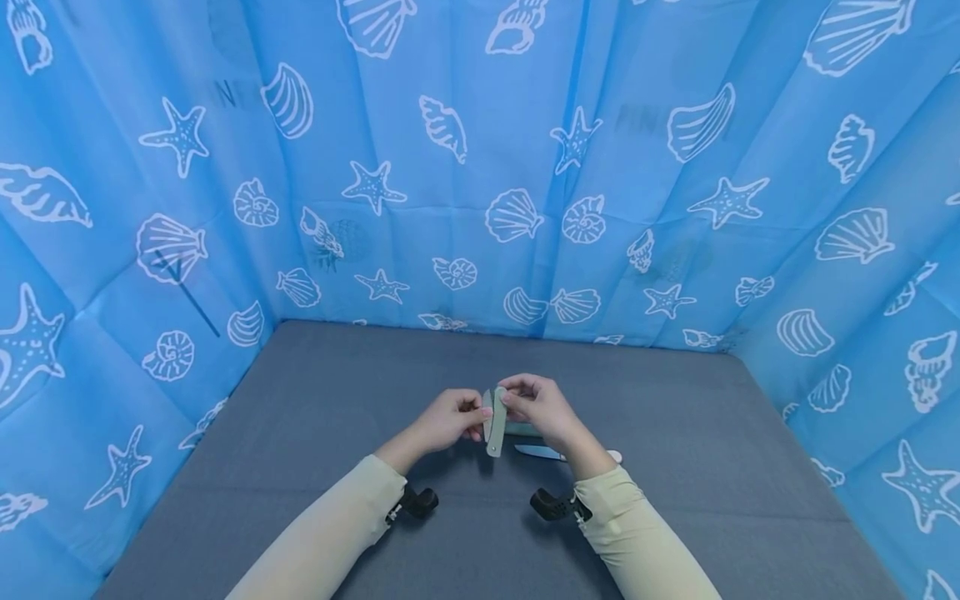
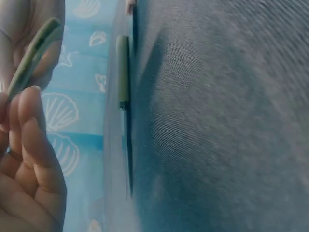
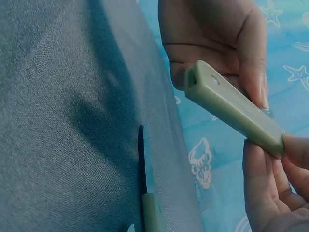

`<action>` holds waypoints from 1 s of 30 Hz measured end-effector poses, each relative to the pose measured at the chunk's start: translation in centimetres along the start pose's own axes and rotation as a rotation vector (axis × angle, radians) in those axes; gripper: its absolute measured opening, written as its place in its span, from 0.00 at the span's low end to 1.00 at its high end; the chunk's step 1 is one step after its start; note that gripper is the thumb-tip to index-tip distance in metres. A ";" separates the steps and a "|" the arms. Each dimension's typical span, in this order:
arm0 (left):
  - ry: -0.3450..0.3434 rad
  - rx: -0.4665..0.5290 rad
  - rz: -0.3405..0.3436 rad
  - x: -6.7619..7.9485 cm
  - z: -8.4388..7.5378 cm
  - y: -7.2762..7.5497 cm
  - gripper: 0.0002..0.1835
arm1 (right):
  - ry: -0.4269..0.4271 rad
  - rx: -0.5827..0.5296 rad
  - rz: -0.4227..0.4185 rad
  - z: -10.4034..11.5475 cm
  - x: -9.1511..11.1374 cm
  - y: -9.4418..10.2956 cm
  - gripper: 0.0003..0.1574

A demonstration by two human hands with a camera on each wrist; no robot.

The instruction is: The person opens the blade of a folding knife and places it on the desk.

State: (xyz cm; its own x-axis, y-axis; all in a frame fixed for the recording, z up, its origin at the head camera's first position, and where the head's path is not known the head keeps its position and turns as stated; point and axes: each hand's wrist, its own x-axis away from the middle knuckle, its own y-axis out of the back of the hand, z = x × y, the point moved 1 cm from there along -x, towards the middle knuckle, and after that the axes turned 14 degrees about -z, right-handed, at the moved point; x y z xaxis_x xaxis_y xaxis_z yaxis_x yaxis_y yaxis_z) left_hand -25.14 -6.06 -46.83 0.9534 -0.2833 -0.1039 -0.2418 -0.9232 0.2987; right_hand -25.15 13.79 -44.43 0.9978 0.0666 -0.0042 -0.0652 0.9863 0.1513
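Both hands hold a folding knife with a pale green handle (image 1: 497,429) above the table. My left hand (image 1: 453,417) pinches its blade (image 1: 487,408), which stands partly out of the handle. The thumb and fingers of my right hand (image 1: 542,408) grip the handle's far end. In the right wrist view the folding knife (image 3: 236,111) slants between the two hands, its slotted end facing the camera. Below and beyond them lies a green-handled knife (image 2: 123,70) on the table, blade out. A second knife (image 1: 538,452), with a pale handle, lies partly hidden under my right wrist.
The table (image 1: 315,517) has a dark grey cloth top. Blue curtains (image 1: 480,150) printed with white shells and starfish enclose its back and sides. Black camera mounts (image 1: 420,502) stick out inward from both sleeved wrists.
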 end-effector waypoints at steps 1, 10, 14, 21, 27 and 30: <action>-0.007 0.009 -0.011 0.0 0.1 0.0 0.15 | -0.009 -0.006 -0.008 0.0 0.0 0.1 0.19; 0.010 0.142 -0.150 0.6 0.6 1.0 0.14 | -0.053 -0.067 -0.061 0.2 0.4 1.5 0.19; 0.021 0.156 -0.193 0.8 0.7 1.6 0.14 | -0.069 -0.126 -0.072 0.0 0.4 2.5 0.18; 0.058 0.222 -0.211 0.7 1.0 2.1 0.11 | -0.084 -0.200 -0.079 0.2 0.9 3.5 0.17; 0.094 0.278 -0.333 0.9 1.0 2.5 0.10 | -0.127 -0.262 -0.093 0.4 1.4 4.0 0.11; 0.072 0.292 -0.394 1.1 0.8 2.6 0.11 | -0.131 -0.290 -0.099 0.6 1.6 4.1 0.08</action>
State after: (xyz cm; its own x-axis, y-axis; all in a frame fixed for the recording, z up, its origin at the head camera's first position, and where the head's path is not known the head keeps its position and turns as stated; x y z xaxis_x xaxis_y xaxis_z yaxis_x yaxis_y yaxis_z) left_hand -24.83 -8.93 -46.91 0.9901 0.1109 -0.0863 0.1087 -0.9936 -0.0294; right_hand -23.83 17.87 -43.21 0.9916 -0.0334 0.1247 0.0498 0.9901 -0.1310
